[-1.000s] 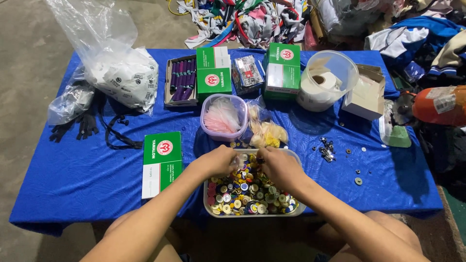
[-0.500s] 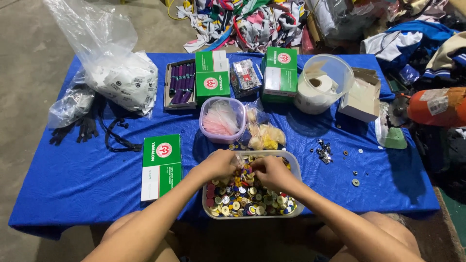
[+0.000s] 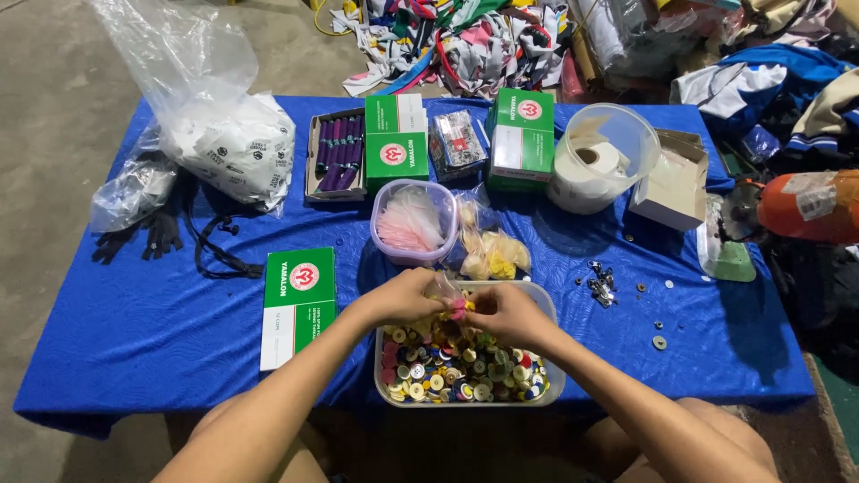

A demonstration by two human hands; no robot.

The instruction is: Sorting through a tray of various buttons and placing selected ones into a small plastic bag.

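A clear plastic tray (image 3: 546,313) full of several coloured buttons (image 3: 456,376) sits at the near edge of the blue table (image 3: 134,331). My left hand (image 3: 407,298) and my right hand (image 3: 501,313) meet above the tray's far side. Between their fingertips they pinch a small clear plastic bag (image 3: 452,300) holding yellow and pink bits. What exactly is inside the bag is too small to tell.
Behind the tray lie a bag of pale yellow pieces (image 3: 492,250) and a tub of pink pieces (image 3: 410,224). Green boxes (image 3: 297,300) (image 3: 395,139) (image 3: 522,134), a clear tub with a white roll (image 3: 601,168), loose metal parts (image 3: 601,282) and a big plastic bag (image 3: 228,143) are also on the table.
My hands have come together from apart over the tray and lifted slightly. They now hold a small bag between them.
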